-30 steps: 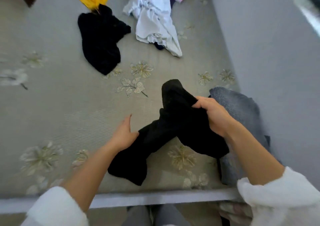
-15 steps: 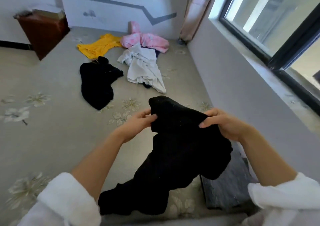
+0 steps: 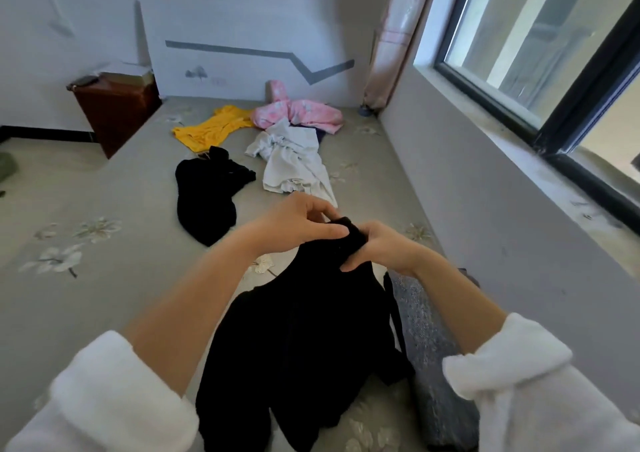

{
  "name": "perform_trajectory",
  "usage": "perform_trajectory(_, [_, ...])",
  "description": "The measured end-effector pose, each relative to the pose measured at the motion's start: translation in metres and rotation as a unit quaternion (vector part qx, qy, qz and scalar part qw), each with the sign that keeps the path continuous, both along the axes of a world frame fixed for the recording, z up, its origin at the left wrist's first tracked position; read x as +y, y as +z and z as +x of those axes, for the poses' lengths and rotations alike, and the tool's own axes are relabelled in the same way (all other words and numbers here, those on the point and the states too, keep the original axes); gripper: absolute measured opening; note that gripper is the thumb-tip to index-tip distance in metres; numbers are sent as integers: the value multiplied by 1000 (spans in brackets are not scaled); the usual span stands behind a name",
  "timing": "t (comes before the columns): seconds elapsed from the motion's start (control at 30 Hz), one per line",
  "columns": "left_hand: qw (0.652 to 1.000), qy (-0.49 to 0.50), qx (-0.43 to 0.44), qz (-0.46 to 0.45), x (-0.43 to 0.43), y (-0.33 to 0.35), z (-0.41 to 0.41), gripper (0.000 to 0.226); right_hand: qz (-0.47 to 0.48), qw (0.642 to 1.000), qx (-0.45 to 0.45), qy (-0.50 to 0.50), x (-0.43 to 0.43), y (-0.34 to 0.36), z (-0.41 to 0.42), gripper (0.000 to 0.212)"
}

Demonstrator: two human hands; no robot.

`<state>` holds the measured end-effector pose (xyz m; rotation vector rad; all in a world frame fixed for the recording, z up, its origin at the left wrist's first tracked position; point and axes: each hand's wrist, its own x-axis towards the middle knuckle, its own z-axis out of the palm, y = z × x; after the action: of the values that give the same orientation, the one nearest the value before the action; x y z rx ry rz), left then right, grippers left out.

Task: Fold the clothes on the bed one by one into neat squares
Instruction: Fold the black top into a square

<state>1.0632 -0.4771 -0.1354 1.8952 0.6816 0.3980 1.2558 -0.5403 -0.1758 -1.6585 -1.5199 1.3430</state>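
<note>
A black garment [image 3: 304, 340] hangs from both my hands above the near part of the bed [image 3: 104, 278]. My left hand [image 3: 294, 223] pinches its top edge with thumb and fingers. Right beside it, my right hand [image 3: 377, 250] grips the same bunched top, fingers curled round the cloth. The garment's lower part drapes down onto the bed between my forearms. Further up the bed lie a second black garment [image 3: 207, 195], a white garment [image 3: 294, 164], a yellow garment [image 3: 211, 129] and a pink garment [image 3: 298, 114], all crumpled.
A folded grey garment [image 3: 426, 347] lies at my right, against the grey wall [image 3: 485, 209] under the window [image 3: 540, 46]. A dark red cabinet [image 3: 114, 112] stands past the bed's far left corner. The white headboard wall closes the far end.
My hands lifted the black garment off the bed and came together at its top edge. The left hand, open a second ago, now pinches the cloth. My view tilted up.
</note>
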Motion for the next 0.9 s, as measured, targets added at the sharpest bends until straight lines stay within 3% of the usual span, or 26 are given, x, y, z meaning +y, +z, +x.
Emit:
perform_trajectory(0.1, [995,45,-32,-85,4,-16,-27,25,19,1000,-3,19,-4,15,2,25])
perform_trajectory(0.27, [987,43,128,-92,-1,-78,-53,82,39,994,74,66,-11,42,3,26])
perform_trajectory(0.4, [972,30,176,-155,-9,-115,-48,104,11,984,154,90,-9,55,4,34])
perform_trajectory(0.5, [961,9,164,-224,-10,-133,-44,96,13,977,198,81,-7,59,11,38])
perform_trajectory(0.6, [956,33,149,-250,-10,-144,-45,52,30,969,239,48,-7,59,25,39])
perform_trajectory(0.67, [958,77,149,-232,-4,-143,-52,36,40,970,238,29,-8,57,34,40])
perform_trajectory(0.83, [953,193,72,-220,19,-103,-88,63,65,990,128,-10,-9,40,60,32])
perform_trajectory(0.9, [958,195,47,-204,28,-77,-103,78,58,989,132,-31,-11,34,70,34])
